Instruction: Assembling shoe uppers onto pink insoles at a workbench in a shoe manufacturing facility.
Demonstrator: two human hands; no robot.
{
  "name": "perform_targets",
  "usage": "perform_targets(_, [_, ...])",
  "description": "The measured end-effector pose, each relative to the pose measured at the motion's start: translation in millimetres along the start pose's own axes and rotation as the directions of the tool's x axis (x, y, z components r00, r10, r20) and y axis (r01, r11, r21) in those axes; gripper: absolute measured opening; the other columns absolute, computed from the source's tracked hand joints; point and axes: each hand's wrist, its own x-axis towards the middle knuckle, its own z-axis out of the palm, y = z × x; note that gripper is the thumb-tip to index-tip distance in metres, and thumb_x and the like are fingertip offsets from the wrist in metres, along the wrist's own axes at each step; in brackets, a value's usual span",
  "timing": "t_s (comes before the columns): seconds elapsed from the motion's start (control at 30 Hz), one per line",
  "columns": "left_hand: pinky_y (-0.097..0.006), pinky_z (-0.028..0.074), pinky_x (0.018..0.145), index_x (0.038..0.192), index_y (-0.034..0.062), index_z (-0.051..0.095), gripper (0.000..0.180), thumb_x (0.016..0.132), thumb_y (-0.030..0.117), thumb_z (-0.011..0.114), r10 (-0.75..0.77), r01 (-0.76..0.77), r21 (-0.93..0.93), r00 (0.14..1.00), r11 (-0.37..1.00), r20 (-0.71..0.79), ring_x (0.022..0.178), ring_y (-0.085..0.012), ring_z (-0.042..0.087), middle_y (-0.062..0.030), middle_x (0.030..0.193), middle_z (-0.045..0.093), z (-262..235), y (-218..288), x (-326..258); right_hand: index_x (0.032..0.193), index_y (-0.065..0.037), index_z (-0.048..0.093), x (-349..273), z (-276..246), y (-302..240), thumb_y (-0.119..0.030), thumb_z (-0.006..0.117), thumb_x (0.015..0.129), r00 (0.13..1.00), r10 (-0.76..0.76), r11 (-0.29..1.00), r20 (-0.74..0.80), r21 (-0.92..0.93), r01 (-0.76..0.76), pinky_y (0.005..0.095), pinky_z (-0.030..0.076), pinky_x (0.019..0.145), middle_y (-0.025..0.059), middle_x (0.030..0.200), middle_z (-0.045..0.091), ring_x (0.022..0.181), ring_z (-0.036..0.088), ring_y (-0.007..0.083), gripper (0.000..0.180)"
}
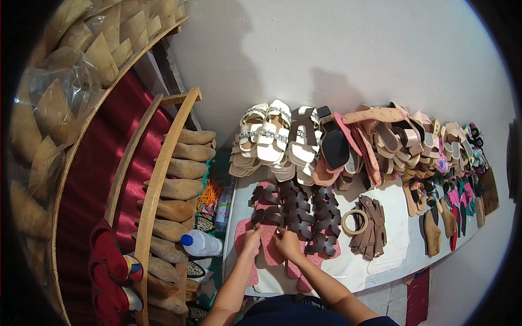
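My left hand (252, 241) and my right hand (288, 243) grip opposite sides of a sandal (270, 247) with a pink speckled sole and dark brown straps. The fingers of both are closed, their tips partly hidden at the sole's edges. Another pink sole (242, 232) lies partly under my left hand. To the right stand rows of brown cut-out straps (298, 209) on pink soles, with more straps (324, 217) beside them. A masking tape roll (354, 222) lies flat by a pile of loose brown straps (372, 228).
White sandals (272, 133) and many other shoes are heaped along the wall side of the table (391, 271). At left, a wooden rack (163, 190) holds shoe lasts (182, 188) and red shoes (111, 252). A blue-capped bottle (204, 244) stands beside the table.
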Motion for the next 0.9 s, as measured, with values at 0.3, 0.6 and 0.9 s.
perform_targets(0.3, [-0.032,0.033,0.043,0.063,-0.0002,0.053,0.031,0.08,0.026,0.054,0.058,-0.046,0.102,0.992,0.994,-0.116,0.049,-0.0118,0.041,-0.003,0.056,0.046,0.3,2.9,23.9,0.117,0.005,0.037,-34.5,6.2,-5.2,-0.024,0.06,0.071,0.863,-0.491,0.829,0.115,-0.241,0.504,0.0417,0.027,0.097,0.0305,0.124,0.028,0.117,0.025,0.0431,0.059])
perform_targets(0.6, [-0.041,0.046,0.064,0.076,-0.0013,0.061,0.051,0.083,0.043,0.036,0.239,-0.107,0.925,0.971,0.364,0.019,0.072,-0.0326,0.06,-0.0201,0.072,0.06,2.3,19.9,7.3,0.113,0.008,0.04,-30.2,29.3,22.4,-0.013,0.054,0.07,0.826,-0.533,0.714,0.183,-0.428,0.555,0.0379,0.035,0.092,0.0266,0.12,0.036,0.113,0.035,0.0373,0.05])
perform_targets(0.9, [-0.041,0.044,0.07,0.09,0.0017,0.055,0.037,0.074,0.035,0.052,0.624,-0.207,0.976,0.772,0.069,0.119,0.082,-0.0329,0.054,-0.0173,0.09,0.054,-27.0,-6.8,-29.4,0.105,0.009,0.047,-15.5,51.0,30.4,-0.01,0.041,0.074,0.847,-0.519,0.683,0.11,-0.543,0.489,0.036,0.039,0.086,0.0249,0.114,0.044,0.106,0.042,0.0349,0.036])
